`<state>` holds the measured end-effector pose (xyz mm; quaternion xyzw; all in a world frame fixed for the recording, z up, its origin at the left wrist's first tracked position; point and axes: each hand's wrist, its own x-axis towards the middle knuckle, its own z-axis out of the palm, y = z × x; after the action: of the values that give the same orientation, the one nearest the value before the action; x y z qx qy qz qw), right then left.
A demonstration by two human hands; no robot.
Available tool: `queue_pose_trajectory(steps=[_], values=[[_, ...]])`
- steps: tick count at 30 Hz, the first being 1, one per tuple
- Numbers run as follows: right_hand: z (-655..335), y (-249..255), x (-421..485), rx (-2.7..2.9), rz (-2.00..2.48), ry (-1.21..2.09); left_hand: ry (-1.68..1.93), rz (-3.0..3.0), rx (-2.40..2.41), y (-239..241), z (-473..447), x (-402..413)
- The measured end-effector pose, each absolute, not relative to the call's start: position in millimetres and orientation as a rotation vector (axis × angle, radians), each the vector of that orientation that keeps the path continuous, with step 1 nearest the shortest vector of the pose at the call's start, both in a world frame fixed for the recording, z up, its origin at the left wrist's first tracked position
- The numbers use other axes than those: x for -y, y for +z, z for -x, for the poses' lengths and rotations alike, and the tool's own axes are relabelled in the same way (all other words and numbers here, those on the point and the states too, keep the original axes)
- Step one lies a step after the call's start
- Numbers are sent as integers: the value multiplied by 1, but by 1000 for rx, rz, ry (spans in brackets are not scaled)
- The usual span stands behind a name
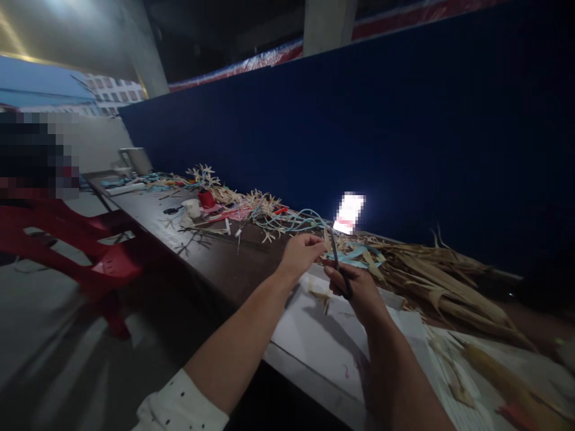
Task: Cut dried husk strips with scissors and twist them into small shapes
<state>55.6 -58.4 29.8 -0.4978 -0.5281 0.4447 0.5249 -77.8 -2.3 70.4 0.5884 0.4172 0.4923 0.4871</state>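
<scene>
My right hand (359, 288) is closed around dark-handled scissors (334, 246), their blades pointing up and away from me. Just left of the blades, my left hand (300, 254) is pinched on a small strip of pale dried husk (327, 239), which stands close to the scissors. Both hands are above a white board (314, 335) on the table's near side. Small husk scraps (321, 296) lie on that board beneath my hands. How far the blades are parted is too small to tell.
Long dried husks (444, 275) pile up at the right against the blue partition (426, 137). A bright screen (350, 211) leans there. Flower-shaped husk pieces (265, 203), cords, a red thread spool (206, 199) and a white cup (192, 208) crowd the table's back. Red chair (112, 263) at left, a person beyond.
</scene>
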Motion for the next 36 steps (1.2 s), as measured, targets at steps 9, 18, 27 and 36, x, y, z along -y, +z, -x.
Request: queue_pose_trajectory(steps=[9,18,27,36], values=[[-54,36,64,1329,1194,1031,1201,-1461,-1051,74,78,4],[-53,35,61,1313,1224,1044,1187,-1460,-1090,73,74,7],[-53,32,59,1134,1187,1048,1188,-1432,-1063,69,75,5],[-59,34,56,917,977,1143,1198,-1383,-1013,70,76,11]])
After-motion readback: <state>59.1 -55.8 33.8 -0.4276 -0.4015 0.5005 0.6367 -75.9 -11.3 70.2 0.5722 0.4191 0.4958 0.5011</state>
